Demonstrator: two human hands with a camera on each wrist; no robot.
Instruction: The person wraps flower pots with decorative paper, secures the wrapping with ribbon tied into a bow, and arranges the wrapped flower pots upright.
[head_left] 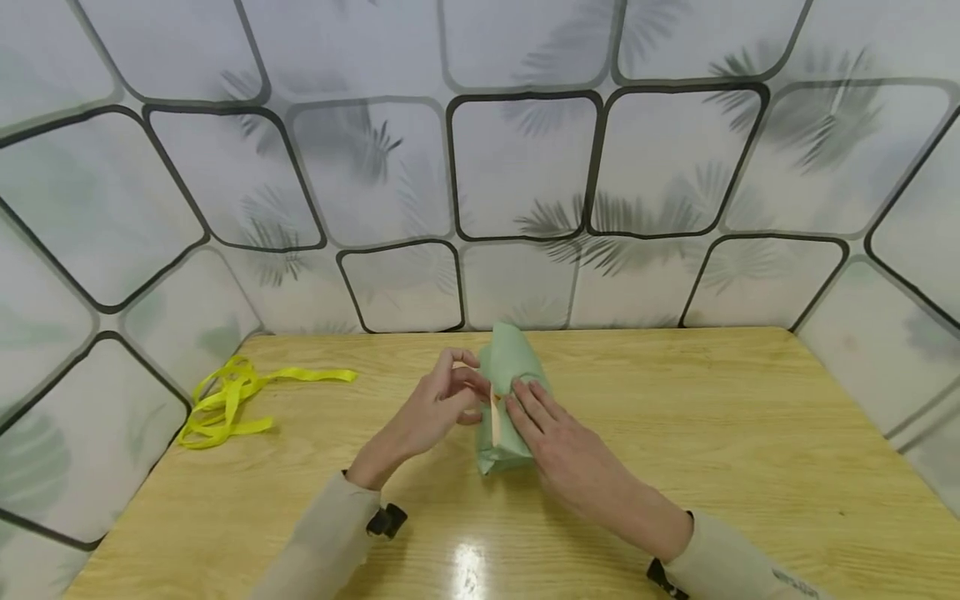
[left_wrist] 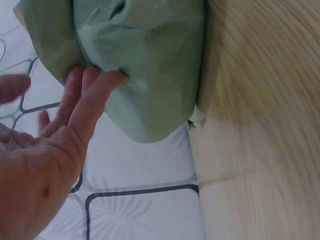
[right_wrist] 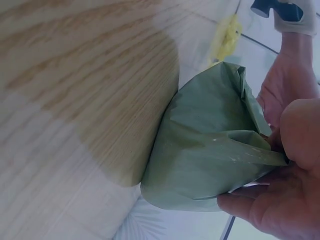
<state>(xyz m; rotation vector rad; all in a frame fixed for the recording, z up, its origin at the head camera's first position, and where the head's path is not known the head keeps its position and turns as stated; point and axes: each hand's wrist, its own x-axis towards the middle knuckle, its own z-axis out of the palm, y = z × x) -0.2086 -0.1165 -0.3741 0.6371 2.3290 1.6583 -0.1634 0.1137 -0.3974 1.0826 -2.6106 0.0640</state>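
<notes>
A parcel wrapped in green paper lies on the table in front of me, with a pale-edged paper flap standing up along its left side. At that flap is my left hand, fingers bent in the head view. The left wrist view shows its fingertips touching the green paper and the thumb apart from it. My right hand rests with extended fingers on the parcel's right side. In the right wrist view its fingers lie against the creased wrapping. What is inside the paper is hidden.
A tangled yellow ribbon lies at the table's left, one end stretching toward the middle. The wood-grain table meets patterned cloth walls at the back and sides. Black straps circle both sleeves.
</notes>
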